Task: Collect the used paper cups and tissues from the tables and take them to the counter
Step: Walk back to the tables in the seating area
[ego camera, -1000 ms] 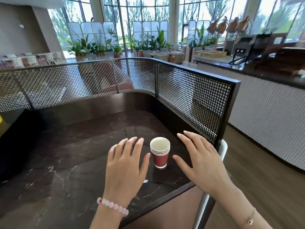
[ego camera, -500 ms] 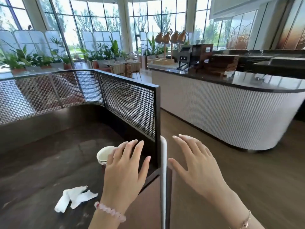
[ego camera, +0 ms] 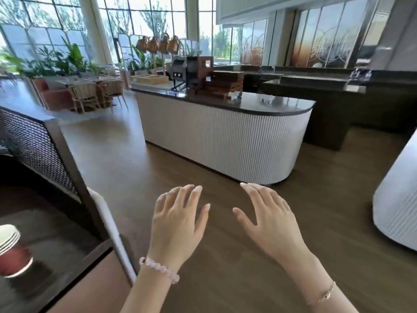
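**Both hands free, cups at the far left**

I see the fingers (ego camera: 194,196) of my left hand (ego camera: 178,224) straight and slightly spread, holding nothing. The right hand (ego camera: 273,222) is the same, fingers apart and bare. Both hover palm-down over the wooden floor (ego camera: 158,168). A pink bead bracelet (ego camera: 160,269) circles the left wrist. The stack of red paper cups (ego camera: 12,251) stands on the dark worktop (ego camera: 56,256) at the frame's far left, well apart from either hand, beside the mesh screen (ego camera: 33,143). Ahead, across the floor, stands the white ribbed worktop (ego camera: 225,141).
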